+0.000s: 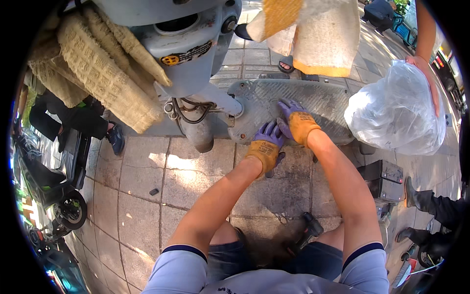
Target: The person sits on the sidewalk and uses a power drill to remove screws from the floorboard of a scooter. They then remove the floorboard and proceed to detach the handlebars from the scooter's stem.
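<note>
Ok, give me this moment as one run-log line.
left hand: gloved, at near edge of scooter footboard | right hand: gloved, over footboard | bystander's hand: against clear plastic bag | beige towel: hanging at upper left

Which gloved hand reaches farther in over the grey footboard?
The right hand: it extends farther over the ribbed footboard, while the left hand is nearer its near edge.

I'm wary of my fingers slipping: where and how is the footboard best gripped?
Probably take the footboard by its near long edge, coming from the wearer's side. That edge faces the wearer, and the left hand is already there. The broad, ribbed top offers little to pinch, and the scooter's front crowds the left end. Whether fingers fit underneath, I cannot tell.
</note>
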Available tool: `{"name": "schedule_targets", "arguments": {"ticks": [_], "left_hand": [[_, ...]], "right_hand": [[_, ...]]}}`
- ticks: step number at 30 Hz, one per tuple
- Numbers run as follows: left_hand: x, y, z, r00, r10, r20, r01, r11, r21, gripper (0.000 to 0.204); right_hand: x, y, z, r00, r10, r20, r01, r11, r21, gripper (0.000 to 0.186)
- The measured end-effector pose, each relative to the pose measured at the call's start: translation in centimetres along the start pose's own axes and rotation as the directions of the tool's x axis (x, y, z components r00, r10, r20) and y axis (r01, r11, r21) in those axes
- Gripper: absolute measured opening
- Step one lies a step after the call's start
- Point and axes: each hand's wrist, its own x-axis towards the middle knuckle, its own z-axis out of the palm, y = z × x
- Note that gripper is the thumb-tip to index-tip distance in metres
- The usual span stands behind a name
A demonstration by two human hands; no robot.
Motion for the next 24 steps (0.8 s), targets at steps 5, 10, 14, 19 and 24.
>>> {"name": "schedule_targets", "arguments": {"ticks": [5, 10, 14, 19, 24], "left_hand": [[-3.4, -3.1, -6.0, 0.818, -0.511, 0.265, 0.571, 0.662, -0.486, 0.045], [-6.4, -11.3, 2.1, 0.599, -0.711, 0.368, 0.463, -0.068, -0.884, 0.06], [-4.5, -10.7, 3.5, 0.645, -0.683, 0.343, 0.539, 0.089, -0.838, 0.06], [-4.0, -7.6, 1.4, 0.614, -0.703, 0.359, 0.6, 0.119, -0.791, 0.064], [-4.8, -6.6, -1.0, 0.548, -0.794, 0.262, 0.768, 0.353, -0.535, 0.07]], "right_hand": [[-14.3, 8.7, -3.7, 0.95, 0.21, -0.229, -0.217, 0.976, -0.004, 0.054], [-20.3, 16.1, -1.6, 0.559, 0.8, -0.22, -0.69, 0.596, 0.41, 0.056], [-21.2, 16.2, -1.0, 0.627, 0.743, -0.235, -0.614, 0.656, 0.439, 0.063], [-20.2, 17.5, -0.4, 0.475, 0.866, -0.158, -0.769, 0.495, 0.405, 0.07], [-17.0, 14.6, -1.5, 0.479, 0.867, -0.136, -0.789, 0.493, 0.366, 0.068]]}}
